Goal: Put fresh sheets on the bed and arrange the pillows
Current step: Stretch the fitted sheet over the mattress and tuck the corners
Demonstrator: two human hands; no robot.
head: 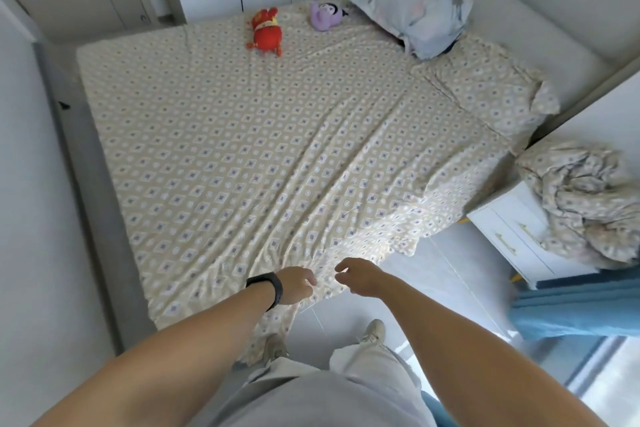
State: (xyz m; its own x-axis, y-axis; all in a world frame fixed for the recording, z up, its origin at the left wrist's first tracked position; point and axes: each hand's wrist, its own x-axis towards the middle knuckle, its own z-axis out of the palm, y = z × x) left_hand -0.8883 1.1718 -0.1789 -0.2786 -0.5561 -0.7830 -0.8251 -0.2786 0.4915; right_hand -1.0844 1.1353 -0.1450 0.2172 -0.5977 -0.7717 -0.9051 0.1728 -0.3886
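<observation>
Beige diamond-patterned sheet covers the bed, its near edge bunched; left hand pinches that edge, right hand hovers beside it, fingers loosely curled, holding nothing. Two pillows lie at the headboard.

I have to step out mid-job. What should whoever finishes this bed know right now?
Left hand grips the sheet at the foot edge; right hand hovers beside it, fingers curled, holding nothing.
Done: sheet spread over the bed, wrinkled, near corner hanging to the floor.
Left: smooth and tuck it; arrange the pillow and matching pillow; bundled bedding waits on the nightstand.
</observation>
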